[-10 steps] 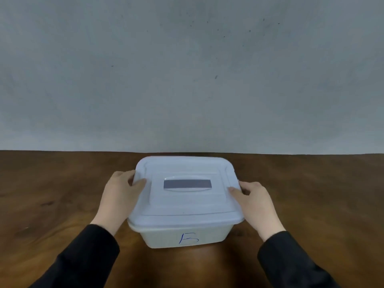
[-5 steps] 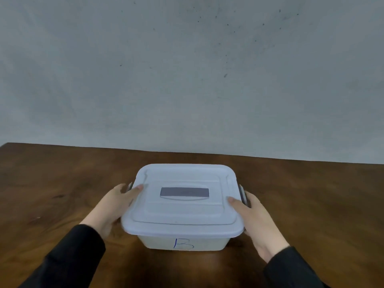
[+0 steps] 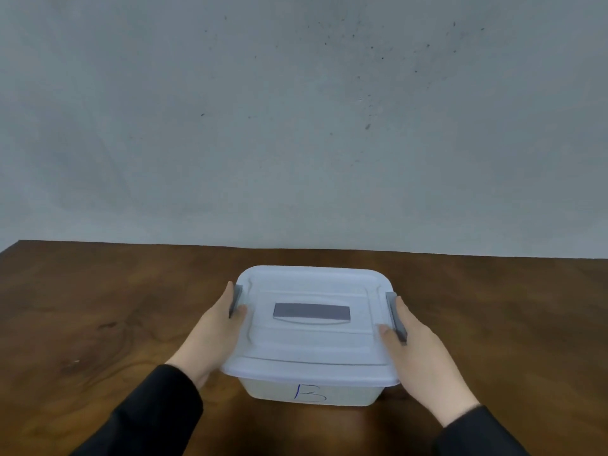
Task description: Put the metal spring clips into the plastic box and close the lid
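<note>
A translucent white plastic box [image 3: 309,391] marked with a blue "B" stands on the wooden table, its white lid [image 3: 312,343] lying flat on top with a grey handle [image 3: 312,313] in the middle. My left hand [image 3: 217,330] presses against the grey latch [image 3: 235,299] on the box's left side. On the right side, my right hand [image 3: 418,353] holds the other grey latch [image 3: 395,315]. No spring clips are visible; the box's inside is hidden by the lid.
The dark brown wooden table [image 3: 98,324] runs back to a plain grey wall [image 3: 296,126]. Its back left corner shows at the far left. Black sleeves cover both forearms.
Both hands have slid from the lid's edges onto the grey side latches, which now stand up against the lid. The view has tilted slightly.
</note>
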A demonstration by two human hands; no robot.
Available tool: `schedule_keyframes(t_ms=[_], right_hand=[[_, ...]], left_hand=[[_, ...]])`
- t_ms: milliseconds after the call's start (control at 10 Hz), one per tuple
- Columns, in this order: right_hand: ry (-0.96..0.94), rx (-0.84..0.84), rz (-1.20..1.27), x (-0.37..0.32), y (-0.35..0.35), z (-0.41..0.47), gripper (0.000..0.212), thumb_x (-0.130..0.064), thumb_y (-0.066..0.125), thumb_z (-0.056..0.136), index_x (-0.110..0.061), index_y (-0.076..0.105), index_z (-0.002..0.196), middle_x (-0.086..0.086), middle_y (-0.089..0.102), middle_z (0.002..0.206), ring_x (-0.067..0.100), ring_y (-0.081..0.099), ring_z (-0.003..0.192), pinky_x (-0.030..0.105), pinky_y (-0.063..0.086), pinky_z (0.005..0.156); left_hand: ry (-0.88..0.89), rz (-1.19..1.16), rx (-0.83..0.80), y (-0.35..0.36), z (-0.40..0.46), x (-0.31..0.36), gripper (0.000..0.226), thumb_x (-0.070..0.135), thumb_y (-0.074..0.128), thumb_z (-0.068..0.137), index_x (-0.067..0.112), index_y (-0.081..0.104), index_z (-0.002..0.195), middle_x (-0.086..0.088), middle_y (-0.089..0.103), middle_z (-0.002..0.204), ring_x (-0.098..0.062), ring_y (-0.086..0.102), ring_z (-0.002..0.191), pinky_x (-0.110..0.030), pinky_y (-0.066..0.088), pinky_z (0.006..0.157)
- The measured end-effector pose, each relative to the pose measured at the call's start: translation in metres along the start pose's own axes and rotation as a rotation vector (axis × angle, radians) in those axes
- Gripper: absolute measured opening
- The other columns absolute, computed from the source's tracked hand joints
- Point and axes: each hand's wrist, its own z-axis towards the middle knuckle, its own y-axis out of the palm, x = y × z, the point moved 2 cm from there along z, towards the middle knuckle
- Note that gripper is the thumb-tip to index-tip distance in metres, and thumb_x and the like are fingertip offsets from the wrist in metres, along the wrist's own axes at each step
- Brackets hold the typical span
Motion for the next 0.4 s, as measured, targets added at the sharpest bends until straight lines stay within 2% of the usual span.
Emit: schedule_keyframes(t_ms=[100,200,300,400], right_hand=[[0.04,0.031,-0.049,-0.003,0.0,-0.001,0.059,-0.035,0.045,0.103,-0.04,0.02,0.155,-0.019,0.061,0.094,0.006,0.065,0.082,0.026,0.059,0.069],[0.063,0.042,-0.025,-0.006,0.002,-0.005,0.059,-0.036,0.045,0.103,-0.044,0.019,0.155,-0.014,0.065,0.111,0.006,0.066,0.091,0.032,0.06,0.079],[0.108,0.069,0.009,-0.013,0.003,-0.009,0.059,-0.036,0.046,0.103,-0.043,0.021,0.155,-0.012,0.061,0.128,0.008,0.064,0.102,0.032,0.058,0.087],[0.115,0.105,0.073,-0.016,0.003,-0.015,0.063,-0.038,0.051,0.101,-0.037,0.022,0.157,-0.012,0.049,0.147,0.011,0.056,0.121,0.028,0.05,0.096]], left_hand=[[0.022,-0.01,-0.02,-0.001,0.004,-0.002,0.066,0.037,0.038,0.105,0.03,0.004,0.16,0.0,0.052,0.142,-0.018,0.063,0.109,-0.04,0.055,0.095],[0.085,-0.007,-0.028,0.0,0.004,-0.004,0.064,0.031,0.036,0.106,0.026,0.003,0.161,-0.002,0.052,0.141,-0.017,0.062,0.106,-0.035,0.054,0.092],[0.071,-0.075,-0.062,0.0,0.004,0.0,0.064,0.028,0.035,0.107,0.024,0.001,0.161,-0.003,0.052,0.141,-0.016,0.061,0.102,-0.033,0.053,0.089],[0.063,-0.196,-0.064,-0.01,0.002,-0.007,0.072,0.045,0.036,0.104,0.035,-0.011,0.158,0.006,0.049,0.143,-0.018,0.062,0.108,-0.035,0.054,0.087]])
